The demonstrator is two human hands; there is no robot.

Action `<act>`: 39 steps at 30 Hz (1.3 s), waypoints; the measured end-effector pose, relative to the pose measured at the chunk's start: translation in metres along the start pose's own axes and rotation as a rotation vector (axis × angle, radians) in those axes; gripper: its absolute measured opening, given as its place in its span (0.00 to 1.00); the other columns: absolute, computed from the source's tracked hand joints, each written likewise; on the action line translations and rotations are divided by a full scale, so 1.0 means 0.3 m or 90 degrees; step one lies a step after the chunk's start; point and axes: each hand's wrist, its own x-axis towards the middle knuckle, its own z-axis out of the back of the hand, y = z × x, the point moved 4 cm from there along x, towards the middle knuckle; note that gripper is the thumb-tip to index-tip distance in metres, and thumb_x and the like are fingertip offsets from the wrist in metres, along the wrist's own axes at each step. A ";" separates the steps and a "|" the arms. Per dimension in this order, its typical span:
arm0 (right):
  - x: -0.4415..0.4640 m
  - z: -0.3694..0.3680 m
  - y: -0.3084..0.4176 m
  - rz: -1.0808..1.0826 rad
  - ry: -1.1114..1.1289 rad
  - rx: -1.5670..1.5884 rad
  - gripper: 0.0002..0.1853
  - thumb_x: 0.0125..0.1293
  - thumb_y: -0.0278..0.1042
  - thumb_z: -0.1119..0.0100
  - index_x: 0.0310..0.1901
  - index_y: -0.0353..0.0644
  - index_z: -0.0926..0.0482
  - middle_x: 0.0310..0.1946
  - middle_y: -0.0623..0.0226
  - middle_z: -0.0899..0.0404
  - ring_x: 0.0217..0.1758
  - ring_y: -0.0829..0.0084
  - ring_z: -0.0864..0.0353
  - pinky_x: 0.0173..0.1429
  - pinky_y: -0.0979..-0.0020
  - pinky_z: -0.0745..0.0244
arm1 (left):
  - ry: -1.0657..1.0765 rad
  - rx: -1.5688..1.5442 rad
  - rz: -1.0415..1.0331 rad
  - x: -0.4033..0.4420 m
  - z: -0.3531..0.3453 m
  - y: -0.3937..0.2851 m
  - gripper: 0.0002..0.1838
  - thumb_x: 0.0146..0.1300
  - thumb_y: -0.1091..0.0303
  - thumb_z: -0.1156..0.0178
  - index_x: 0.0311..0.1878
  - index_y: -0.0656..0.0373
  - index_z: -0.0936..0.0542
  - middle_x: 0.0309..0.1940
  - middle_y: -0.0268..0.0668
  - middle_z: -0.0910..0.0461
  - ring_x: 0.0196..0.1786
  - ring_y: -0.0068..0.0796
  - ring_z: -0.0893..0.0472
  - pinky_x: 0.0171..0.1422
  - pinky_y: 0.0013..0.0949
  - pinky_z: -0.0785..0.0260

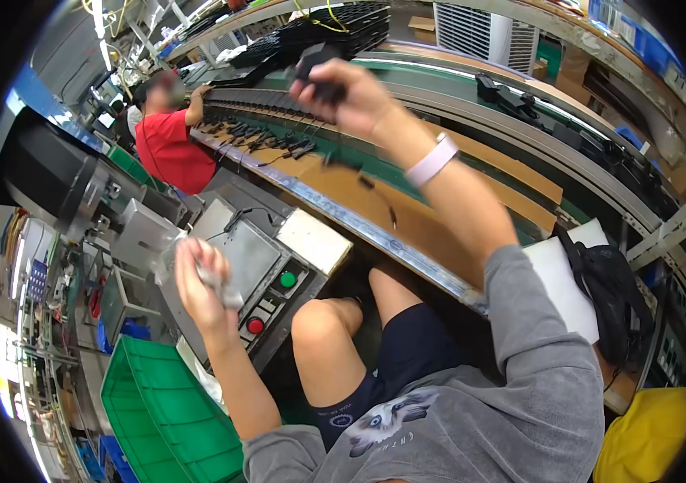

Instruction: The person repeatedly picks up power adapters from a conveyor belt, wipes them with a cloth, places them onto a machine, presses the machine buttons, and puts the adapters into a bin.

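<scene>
My right hand (351, 97) is raised over the far side of the bench, its fingers wrapped round a black power adapter (323, 76). Below it a dark cord with a connector (367, 183) hangs, blurred; I cannot tell for certain that it belongs to the adapter. My left hand (202, 286) is closed on a crumpled, clear plastic bag (229, 295), partly hidden by the fingers. That hand is above a grey machine (238, 245) with a green button (287, 279) and a red button (255, 324). A short black cable (240, 219) lies on the machine's top.
Several black adapters with cables (266, 138) lie along the bench, beside cardboard sheets (419, 225). A green crate (158, 410) stands at lower left. A co-worker in a red shirt (172, 149) is farther along; a yellow garment (649, 435) shows at right, near a black bag (613, 298).
</scene>
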 end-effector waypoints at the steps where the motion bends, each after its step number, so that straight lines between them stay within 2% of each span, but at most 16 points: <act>1: 0.007 -0.004 0.130 0.089 -0.052 -0.273 0.21 0.60 0.26 0.39 0.55 0.34 0.27 0.48 0.46 0.23 0.50 0.62 0.18 0.50 0.65 0.18 | 0.012 -0.030 0.064 -0.058 0.034 0.033 0.13 0.79 0.59 0.56 0.35 0.52 0.33 0.25 0.26 0.40 0.23 0.15 0.41 0.27 0.24 0.50; 2: 0.010 -0.008 0.256 0.175 -0.104 -0.546 0.21 0.62 0.29 0.39 0.57 0.35 0.27 0.50 0.48 0.25 0.54 0.61 0.20 0.51 0.66 0.19 | 0.023 -0.061 0.129 -0.119 0.075 0.071 0.13 0.78 0.59 0.55 0.36 0.52 0.33 0.24 0.26 0.40 0.23 0.16 0.41 0.26 0.24 0.50; 4: 0.007 -0.028 0.463 0.652 -0.214 -1.121 0.26 0.54 0.40 0.29 0.51 0.38 0.28 0.46 0.48 0.29 0.50 0.48 0.26 0.53 0.54 0.25 | -0.048 -0.087 0.236 -0.247 0.193 0.155 0.13 0.78 0.59 0.55 0.35 0.54 0.34 0.24 0.27 0.39 0.23 0.17 0.41 0.26 0.24 0.48; 6: -0.037 -0.107 0.547 0.697 -0.188 -1.416 0.28 0.50 0.36 0.29 0.52 0.38 0.27 0.46 0.49 0.26 0.50 0.52 0.24 0.54 0.55 0.25 | -0.094 -0.079 0.273 -0.380 0.322 0.241 0.14 0.77 0.57 0.52 0.35 0.54 0.33 0.24 0.27 0.39 0.23 0.18 0.40 0.26 0.24 0.48; 8: -0.010 0.026 0.628 0.680 -0.131 -1.628 0.24 0.56 0.40 0.29 0.51 0.37 0.25 0.45 0.51 0.23 0.50 0.59 0.23 0.52 0.58 0.25 | -0.170 -0.122 0.325 -0.519 0.422 0.322 0.13 0.75 0.56 0.50 0.37 0.53 0.32 0.24 0.27 0.39 0.22 0.18 0.39 0.27 0.24 0.47; 10: -0.021 0.228 0.691 0.585 -0.074 -1.737 0.23 0.56 0.28 0.34 0.55 0.37 0.26 0.47 0.48 0.22 0.54 0.54 0.20 0.51 0.58 0.22 | -0.204 -0.144 0.324 -0.637 0.473 0.364 0.09 0.66 0.61 0.49 0.40 0.56 0.31 0.27 0.30 0.36 0.26 0.21 0.36 0.29 0.26 0.43; 12: -0.049 0.546 0.784 0.515 -0.211 -1.771 0.29 0.48 0.29 0.28 0.54 0.38 0.25 0.44 0.45 0.21 0.53 0.44 0.22 0.51 0.52 0.25 | -0.261 -0.184 0.338 -0.741 0.514 0.391 0.12 0.54 0.70 0.51 0.44 0.57 0.31 0.31 0.32 0.34 0.31 0.25 0.34 0.34 0.26 0.39; 13: -0.047 0.644 0.825 0.041 -0.358 -1.738 0.31 0.45 0.33 0.26 0.53 0.37 0.25 0.46 0.45 0.19 0.53 0.45 0.21 0.54 0.53 0.26 | -0.289 -0.204 0.341 -0.779 0.527 0.401 0.18 0.48 0.75 0.53 0.46 0.58 0.31 0.33 0.34 0.33 0.33 0.26 0.33 0.37 0.27 0.38; 16: -0.092 0.849 0.836 -0.065 -0.373 -1.685 0.27 0.50 0.41 0.26 0.49 0.34 0.21 0.49 0.43 0.18 0.52 0.46 0.19 0.58 0.56 0.26 | -0.347 -0.066 0.383 -0.859 0.544 0.399 0.22 0.44 0.79 0.53 0.47 0.58 0.31 0.34 0.33 0.33 0.35 0.27 0.32 0.40 0.26 0.36; 18: -0.029 0.868 0.768 -0.200 -0.527 -1.778 0.25 0.55 0.47 0.29 0.49 0.38 0.19 0.45 0.47 0.16 0.49 0.49 0.17 0.58 0.56 0.25 | -0.331 -0.038 0.424 -0.871 0.527 0.384 0.25 0.45 0.85 0.52 0.50 0.59 0.31 0.39 0.33 0.29 0.41 0.27 0.27 0.47 0.26 0.32; 21: 0.129 0.595 0.476 -0.122 -0.500 -1.827 0.26 0.62 0.53 0.35 0.59 0.51 0.23 0.61 0.50 0.26 0.65 0.50 0.26 0.64 0.51 0.28 | -0.291 0.015 0.471 -0.841 0.494 0.400 0.24 0.52 0.88 0.49 0.53 0.60 0.29 0.44 0.35 0.24 0.50 0.25 0.22 0.53 0.27 0.29; 24: 0.405 0.764 0.267 0.012 -0.217 -1.616 0.34 0.63 0.60 0.39 0.66 0.50 0.28 0.66 0.51 0.31 0.69 0.52 0.31 0.65 0.42 0.33 | -0.297 0.036 0.507 -0.792 0.462 0.422 0.23 0.52 0.87 0.46 0.54 0.62 0.28 0.45 0.36 0.22 0.51 0.29 0.21 0.59 0.32 0.29; 28: 0.730 0.840 -0.030 0.254 0.019 -1.668 0.37 0.65 0.60 0.42 0.71 0.47 0.34 0.73 0.59 0.38 0.76 0.56 0.40 0.71 0.41 0.41 | -0.330 0.074 0.553 -0.808 0.471 0.457 0.22 0.54 0.86 0.43 0.53 0.62 0.28 0.46 0.37 0.20 0.51 0.29 0.20 0.60 0.32 0.28; 33: 1.091 0.973 -0.239 0.203 0.054 -1.710 0.37 0.69 0.62 0.49 0.73 0.50 0.39 0.78 0.61 0.47 0.80 0.60 0.48 0.75 0.40 0.46 | -0.414 0.145 0.602 -0.892 0.519 0.504 0.22 0.53 0.89 0.44 0.52 0.63 0.27 0.45 0.36 0.19 0.49 0.26 0.18 0.54 0.27 0.27; 36: 1.229 1.022 -0.351 0.256 0.148 -1.678 0.39 0.69 0.65 0.51 0.75 0.51 0.41 0.79 0.62 0.50 0.81 0.61 0.51 0.76 0.42 0.48 | -0.476 0.164 0.637 -0.927 0.530 0.538 0.22 0.52 0.89 0.45 0.52 0.63 0.27 0.44 0.35 0.18 0.49 0.25 0.18 0.52 0.26 0.27; 39: 1.215 1.112 -0.430 0.057 0.144 -1.722 0.44 0.67 0.72 0.55 0.77 0.52 0.45 0.80 0.61 0.52 0.82 0.62 0.55 0.77 0.42 0.50 | -0.497 0.147 0.653 -0.954 0.544 0.593 0.23 0.51 0.89 0.45 0.52 0.63 0.27 0.43 0.35 0.18 0.47 0.25 0.18 0.51 0.25 0.28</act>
